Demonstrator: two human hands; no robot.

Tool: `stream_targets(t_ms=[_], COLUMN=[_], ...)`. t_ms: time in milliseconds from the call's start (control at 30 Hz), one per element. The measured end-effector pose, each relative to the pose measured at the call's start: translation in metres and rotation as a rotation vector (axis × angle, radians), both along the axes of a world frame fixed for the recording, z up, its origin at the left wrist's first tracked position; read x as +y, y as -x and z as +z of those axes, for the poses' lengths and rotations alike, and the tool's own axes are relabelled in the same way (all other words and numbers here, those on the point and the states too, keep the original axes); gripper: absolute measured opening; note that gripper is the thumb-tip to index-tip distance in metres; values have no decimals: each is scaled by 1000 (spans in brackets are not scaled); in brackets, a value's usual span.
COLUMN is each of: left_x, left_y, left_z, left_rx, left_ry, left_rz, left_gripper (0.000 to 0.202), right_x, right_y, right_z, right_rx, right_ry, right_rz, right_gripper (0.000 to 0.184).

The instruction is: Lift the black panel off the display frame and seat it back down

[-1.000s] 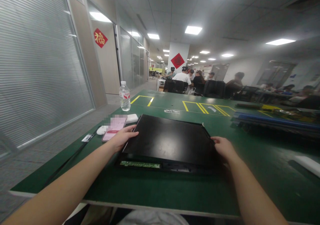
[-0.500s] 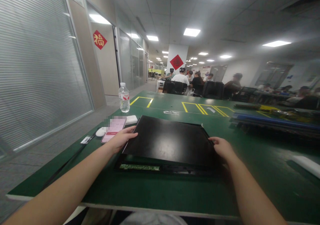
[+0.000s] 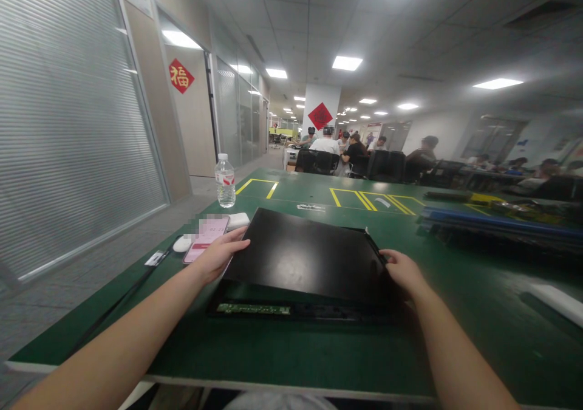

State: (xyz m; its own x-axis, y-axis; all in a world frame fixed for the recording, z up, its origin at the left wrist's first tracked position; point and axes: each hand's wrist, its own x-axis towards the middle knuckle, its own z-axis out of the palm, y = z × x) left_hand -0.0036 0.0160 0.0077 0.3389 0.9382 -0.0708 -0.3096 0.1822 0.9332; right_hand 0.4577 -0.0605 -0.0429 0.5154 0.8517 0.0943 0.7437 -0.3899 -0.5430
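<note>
A black display panel [image 3: 296, 252] lies tilted above a dark frame [image 3: 337, 310] on the green table. My left hand [image 3: 221, 255] grips the panel's left edge, thumb on top and the other fingers partly hidden beneath or beside it. At the right edge, my right hand [image 3: 401, 268] pinches the panel's side with thumb and finger. A green circuit board strip [image 3: 255, 308] shows along the near side of the frame, below the panel's front edge. Whatever lies under the panel is hidden.
Left of the panel are a phone [image 3: 207, 240], a white case [image 3: 238, 220], a lanyard [image 3: 122, 294] and a water bottle [image 3: 225, 181]. Blue-edged dark parts [image 3: 492, 225] and a white bar [image 3: 558, 304] lie on the right. Several people sit at tables behind.
The view has shifted very slightly. Both hands keep their hold on the panel, which stays nearly in the same place.
</note>
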Motion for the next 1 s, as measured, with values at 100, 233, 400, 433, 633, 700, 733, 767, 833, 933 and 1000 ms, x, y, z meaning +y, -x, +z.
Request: stream_targets(t_ms=[100, 233, 400, 433, 633, 700, 733, 767, 833, 933, 1000], left_x=[0, -3, -6, -5, 3, 4, 5, 5, 5, 4, 3], left_y=[-1, -3, -5, -5, 4, 5, 6, 6, 7, 6, 5], left_z=[0, 1, 2, 3, 7, 8, 8, 8, 7, 8, 8], left_rx=[-31, -66, -77, -75, -74, -89, -93, -91, -69, -18, 12], left_ry=[-8, -48, -78, -84, -175, -219, -237, -251, -250, -215, -200], left_rz=[-25, -30, 28, 42, 135, 142, 138, 134, 136, 164, 154], left_gripper=[69, 75, 77, 77, 74, 73, 72, 72, 70, 63, 55], right_x=[1, 2, 3, 3, -4, -10, -14, -17, -22, -26, -27], right_y=[1, 2, 0, 0, 11, 20, 24, 27, 32, 33, 30], right_z=[2, 2, -2, -2, 17, 29, 34, 38, 44, 47, 49], right_rx=[20, 129, 448, 523, 926, 1117, 1196, 1272, 1349, 1332, 1292], right_ry=[-30, -99, -193, -218, -490, -554, -572, -561, -537, -525, -560], right_rz=[-18, -54, -97, -106, -24, 179, 250, 293, 275, 151, 76], right_gripper=[46, 39, 28, 25, 37, 39, 38, 38, 36, 30, 31])
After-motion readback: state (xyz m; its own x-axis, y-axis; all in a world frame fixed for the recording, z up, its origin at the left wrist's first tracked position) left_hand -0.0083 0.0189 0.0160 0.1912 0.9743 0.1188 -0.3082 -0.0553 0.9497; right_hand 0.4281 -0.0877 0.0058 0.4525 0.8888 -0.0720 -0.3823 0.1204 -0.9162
